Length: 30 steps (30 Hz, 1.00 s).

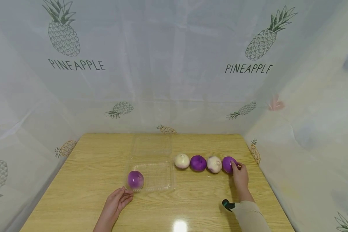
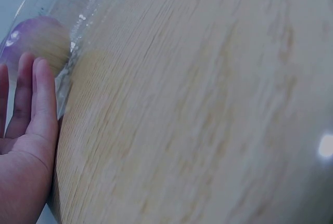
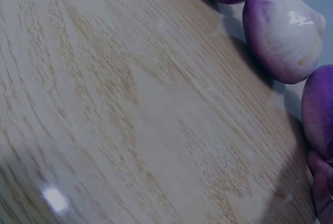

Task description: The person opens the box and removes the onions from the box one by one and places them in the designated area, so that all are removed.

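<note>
My right hand [image 1: 240, 177] grips the rightmost purple turnip [image 1: 228, 164] of a row, thumb on its near side. In the right wrist view only fingertips [image 3: 322, 169] show below that turnip [image 3: 320, 109]. Beside it lies a whitish turnip [image 1: 214, 164] with a small nub, then a deep purple turnip [image 1: 198, 163] and another whitish turnip [image 1: 181, 161]. My left hand [image 1: 116, 201] rests at the near left corner of a clear plastic box [image 1: 159, 187], fingers nearly straight. Inside that corner sits a purple-and-white turnip [image 1: 136, 179], seen through plastic in the left wrist view.
The box's clear lid [image 1: 152, 145] lies folded back toward the far edge of the wooden table [image 1: 84, 180]. A pineapple-print curtain [image 1: 174, 80] surrounds the table at the back and sides. A dark strap end [image 1: 228, 205] sticks out at my right wrist.
</note>
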Tool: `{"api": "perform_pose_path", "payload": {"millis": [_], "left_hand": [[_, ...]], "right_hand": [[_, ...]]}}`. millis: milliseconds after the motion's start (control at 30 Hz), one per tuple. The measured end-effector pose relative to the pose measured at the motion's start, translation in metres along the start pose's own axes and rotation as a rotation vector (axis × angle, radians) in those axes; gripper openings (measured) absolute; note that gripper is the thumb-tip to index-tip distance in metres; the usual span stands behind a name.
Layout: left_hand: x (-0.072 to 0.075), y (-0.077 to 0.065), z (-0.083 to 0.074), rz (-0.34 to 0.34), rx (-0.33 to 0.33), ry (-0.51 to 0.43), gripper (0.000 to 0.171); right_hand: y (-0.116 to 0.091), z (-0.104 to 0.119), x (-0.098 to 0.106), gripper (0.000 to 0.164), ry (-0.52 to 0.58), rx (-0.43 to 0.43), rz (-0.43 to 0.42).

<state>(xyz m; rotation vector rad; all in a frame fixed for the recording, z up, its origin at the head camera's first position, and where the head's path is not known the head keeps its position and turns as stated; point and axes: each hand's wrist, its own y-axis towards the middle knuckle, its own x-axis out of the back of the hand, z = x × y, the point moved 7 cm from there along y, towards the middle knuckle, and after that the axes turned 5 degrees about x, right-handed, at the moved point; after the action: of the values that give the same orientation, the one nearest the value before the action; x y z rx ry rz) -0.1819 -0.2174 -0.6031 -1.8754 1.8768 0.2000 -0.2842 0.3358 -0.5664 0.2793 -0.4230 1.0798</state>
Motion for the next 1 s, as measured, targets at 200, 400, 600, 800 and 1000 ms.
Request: {"api": "perform_pose_path", "payload": {"millis": [200, 400, 600, 800, 1000], "left_hand": [[-0.001, -0.001, -0.001, 0.027, -0.009, -0.004, 0.032], [0.000, 0.000, 0.000, 0.022, -0.005, -0.005, 0.031], [0.001, 0.001, 0.001, -0.008, 0.016, -0.008, 0.031], [0.000, 0.001, 0.001, 0.005, 0.026, -0.015, 0.030], [0.001, 0.001, 0.001, -0.006, 0.021, -0.010, 0.030]], "right_hand": [[0.000, -0.003, -0.003, 0.079, -0.003, 0.013, -0.004], [-0.003, -0.004, -0.002, 0.080, 0.012, 0.017, -0.022], [-0.010, -0.009, -0.002, 0.078, 0.061, 0.029, -0.071], [-0.022, -0.011, -0.002, 0.076, 0.126, 0.044, -0.122], [-0.038, -0.010, -0.002, 0.068, 0.091, 0.079, -0.191]]}}
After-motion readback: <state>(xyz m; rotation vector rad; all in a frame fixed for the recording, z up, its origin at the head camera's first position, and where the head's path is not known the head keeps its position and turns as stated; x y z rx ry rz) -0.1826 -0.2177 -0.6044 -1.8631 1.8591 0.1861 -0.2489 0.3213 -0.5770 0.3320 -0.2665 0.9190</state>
